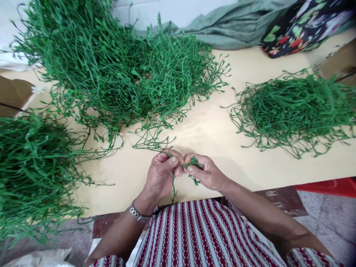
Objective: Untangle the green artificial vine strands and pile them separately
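Observation:
My left hand, with a metal watch on its wrist, pinches a thin green plant stem that hangs down below the fingers. Right beside it, my right hand is closed on a small clump of green stems, which pokes out above and below the thumb. The fingertips of both hands meet over the front part of the table. Where exactly the stems join or cross is hidden by the fingers. Just beyond the hands lie a few loose green stems.
A big heap of green stems covers the table's far left and middle. Other piles lie at the near left and right. Grey-green cloth and flowered black fabric lie along the back. Pale tabletop shows between piles.

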{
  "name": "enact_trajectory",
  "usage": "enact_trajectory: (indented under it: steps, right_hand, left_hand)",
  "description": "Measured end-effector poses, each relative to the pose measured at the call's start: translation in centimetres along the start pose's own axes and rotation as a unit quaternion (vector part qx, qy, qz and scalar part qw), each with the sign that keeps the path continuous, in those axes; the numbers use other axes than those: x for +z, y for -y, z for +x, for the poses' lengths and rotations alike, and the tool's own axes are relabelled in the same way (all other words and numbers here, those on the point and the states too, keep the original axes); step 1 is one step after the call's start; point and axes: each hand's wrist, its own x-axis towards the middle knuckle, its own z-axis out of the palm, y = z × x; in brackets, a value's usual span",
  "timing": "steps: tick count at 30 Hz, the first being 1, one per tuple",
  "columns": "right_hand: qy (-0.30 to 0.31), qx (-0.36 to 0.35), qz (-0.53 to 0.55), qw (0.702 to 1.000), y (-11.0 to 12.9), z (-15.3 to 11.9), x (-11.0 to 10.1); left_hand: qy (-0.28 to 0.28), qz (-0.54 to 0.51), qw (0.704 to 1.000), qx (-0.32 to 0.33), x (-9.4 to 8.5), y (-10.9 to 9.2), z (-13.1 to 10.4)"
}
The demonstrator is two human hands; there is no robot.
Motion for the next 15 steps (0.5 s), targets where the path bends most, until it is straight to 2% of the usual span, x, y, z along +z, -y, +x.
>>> enact_trajectory:
  steps: [4,7,10,15]
  right_hand:
    - [0.033,-0.022,0.008,0.999,0.1,0.0,0.0]
    - [0.021,-0.011,-0.003,1.0,0.9,0.0,-0.8]
    - [-0.024,-0.032,-0.044,0.998,1.9,-0.1,-2.0]
    - [-0.137,-0.079,-0.007,0.987,2.8,-0.9,-3.6]
  left_hand:
    - [0.001,-0.023,1.0,-0.006,-0.1,-0.6,0.5]
    - [0.014,0.041,0.998,-0.035,-0.6,-1.2,0.8]
    - [0.022,0.181,0.98,-0.074,-1.3,-1.9,1.0]
    - [0.032,0.341,0.937,-0.063,-1.5,-2.7,0.6]
